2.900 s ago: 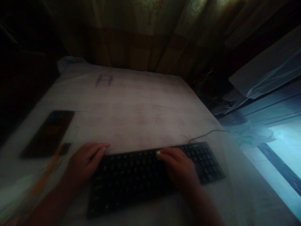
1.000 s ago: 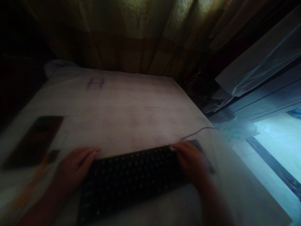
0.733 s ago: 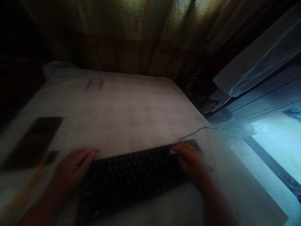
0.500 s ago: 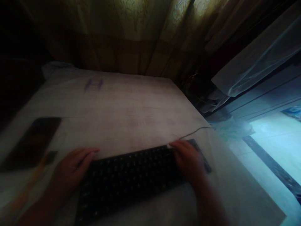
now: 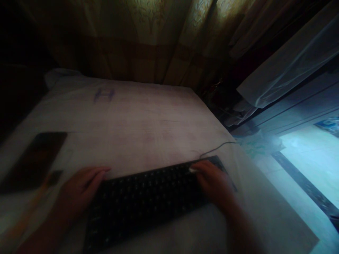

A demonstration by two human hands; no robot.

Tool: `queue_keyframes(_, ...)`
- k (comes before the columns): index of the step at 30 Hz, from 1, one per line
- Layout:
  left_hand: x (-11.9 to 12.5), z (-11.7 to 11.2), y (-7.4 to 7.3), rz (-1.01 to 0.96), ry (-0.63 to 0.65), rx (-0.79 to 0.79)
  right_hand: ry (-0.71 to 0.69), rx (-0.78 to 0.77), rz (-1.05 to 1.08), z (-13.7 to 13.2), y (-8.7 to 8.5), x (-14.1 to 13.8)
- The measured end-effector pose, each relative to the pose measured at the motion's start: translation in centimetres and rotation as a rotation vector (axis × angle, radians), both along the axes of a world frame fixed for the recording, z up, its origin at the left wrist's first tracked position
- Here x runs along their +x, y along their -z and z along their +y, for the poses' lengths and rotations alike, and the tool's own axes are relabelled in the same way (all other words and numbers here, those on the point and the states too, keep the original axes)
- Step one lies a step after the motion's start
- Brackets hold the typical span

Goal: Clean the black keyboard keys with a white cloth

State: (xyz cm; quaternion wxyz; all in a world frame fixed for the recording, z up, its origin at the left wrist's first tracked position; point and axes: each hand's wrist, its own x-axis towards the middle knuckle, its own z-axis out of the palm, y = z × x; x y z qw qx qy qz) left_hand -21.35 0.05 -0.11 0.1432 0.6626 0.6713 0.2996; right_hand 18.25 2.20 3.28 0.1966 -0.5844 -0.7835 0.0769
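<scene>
A black keyboard lies on a pale cloth-covered table in dim light. My left hand rests at the keyboard's left end, fingers stretched forward along its far left corner, holding nothing. Over the right end of the keyboard lies my right hand, fingers laid flat on the keys near the number pad. A thin cable runs from the keyboard's far edge toward the right.
A dark phone lies on the table at the left, with a small dark object beside it. Curtains hang behind the table. To the right the table edge drops to a bright tiled floor.
My right hand has slid from the keyboard's middle to its right end. The view has shifted slightly. My left hand has stayed at the left end.
</scene>
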Motion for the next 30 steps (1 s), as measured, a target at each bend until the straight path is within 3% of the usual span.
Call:
queue_keyframes(7,0.0,0.0,0.0,0.009,-0.017,0.0,-0.037,0.063,0.065,-0.2,-0.6,-1.1)
queue_keyframes(12,0.1,-0.1,-0.2,0.012,-0.033,-0.023,-0.142,-0.018,0.108,-0.5,-0.8,-2.6)
queue_keyframes(22,0.2,0.0,-0.1,0.005,-0.012,0.013,-0.051,-0.067,0.059,-0.1,-0.4,-0.2)
queue_keyframes(30,0.2,-0.2,-0.3,-0.004,-0.028,-0.042,-0.082,-0.03,0.15,-0.4,-1.1,-2.1)
